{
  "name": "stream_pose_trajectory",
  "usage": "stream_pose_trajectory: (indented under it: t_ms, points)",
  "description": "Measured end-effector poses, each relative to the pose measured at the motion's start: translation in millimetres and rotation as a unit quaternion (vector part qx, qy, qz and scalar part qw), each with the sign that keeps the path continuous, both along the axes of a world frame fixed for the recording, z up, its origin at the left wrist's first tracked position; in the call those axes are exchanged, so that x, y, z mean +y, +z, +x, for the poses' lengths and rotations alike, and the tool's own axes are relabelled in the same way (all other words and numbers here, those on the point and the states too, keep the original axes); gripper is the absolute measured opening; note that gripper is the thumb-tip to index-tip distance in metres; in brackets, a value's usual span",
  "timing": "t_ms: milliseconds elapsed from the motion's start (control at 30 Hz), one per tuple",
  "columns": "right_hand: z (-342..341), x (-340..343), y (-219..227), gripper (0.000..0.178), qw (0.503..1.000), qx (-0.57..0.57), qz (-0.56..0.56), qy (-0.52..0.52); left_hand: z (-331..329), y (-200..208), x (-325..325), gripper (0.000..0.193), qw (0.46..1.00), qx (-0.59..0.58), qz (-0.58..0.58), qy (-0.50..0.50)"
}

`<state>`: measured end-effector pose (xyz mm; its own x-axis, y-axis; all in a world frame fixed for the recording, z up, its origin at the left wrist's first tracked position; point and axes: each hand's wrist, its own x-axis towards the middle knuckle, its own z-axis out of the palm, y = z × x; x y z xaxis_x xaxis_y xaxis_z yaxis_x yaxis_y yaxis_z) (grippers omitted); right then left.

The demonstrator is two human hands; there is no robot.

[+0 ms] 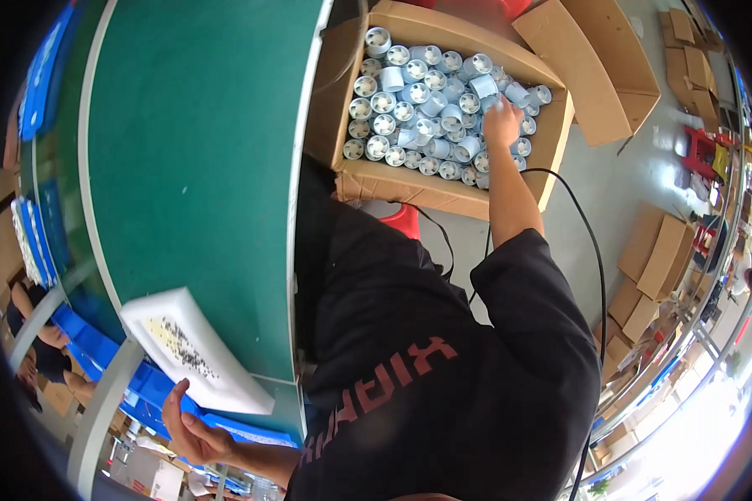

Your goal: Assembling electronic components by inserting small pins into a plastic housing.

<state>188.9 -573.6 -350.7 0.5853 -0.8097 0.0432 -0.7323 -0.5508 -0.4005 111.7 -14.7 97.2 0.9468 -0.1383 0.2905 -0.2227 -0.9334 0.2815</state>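
Right hand point(501, 127) reaches among pale-blue bladed cups point(450, 116) in the cardboard box point(418, 194); whether it grips one cannot be told. Picking seems underway; lifting would call for a clean pinch. Left hand point(195, 436), loosely spread, empty, nears the white foam block point(229, 372).

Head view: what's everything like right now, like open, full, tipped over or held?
Big box: open at the top, crowded with cups.
Cups: jumbled, some upright, some on their sides.
Right hand: inside the box, fingers among the cups; can't tell if it's gripping one.
Left hand: open, fingertips close to the white block; can't tell if they touch.
White block: lying on the green table, dark bits on top.
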Motion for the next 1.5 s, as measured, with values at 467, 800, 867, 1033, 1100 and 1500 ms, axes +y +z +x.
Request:
stream_pose_trajectory:
  t_ms: [467, 800, 867, 1033, 1100, 1500]
  points:
    - [79.0, -2.2, 10.1, 0.055, 0.983, 0.052, 0.041, 0.171, 52.4, -50.4, -116.5, 0.024, 0.976, 0.092, -0.192, -0.033]
    - [85.2, 10.9, 78.1, 0.035, 0.985, 0.028, 0.125, 0.117, 96.6, -69.9, -173.4, 0.022, 0.942, 0.130, -0.276, -0.138]
    - [81.2, 48.9, 155.1, 0.034, 0.951, -0.066, 0.285, 0.097, 101.1, -73.2, -182.4, 0.043, 0.913, 0.174, -0.354, -0.103]
    - [30.9, 164.6, 312.8, 0.019, 0.603, -0.297, 0.681, 0.290, 117.1, -64.6, -207.2, 0.079, 0.820, 0.220, -0.513, -0.129]
    - [44.7, 202.3, 338.0, 0.027, 0.567, -0.255, 0.612, 0.488, 110.0, -53.5, -190.9, 0.083, 0.845, 0.170, -0.507, -0.027]
    - [95.6, 343.6, 328.5, 0.011, 0.533, -0.493, 0.011, 0.688, 139.9, -58.7, -21.1, 0.054, 0.933, 0.107, -0.201, 0.279]
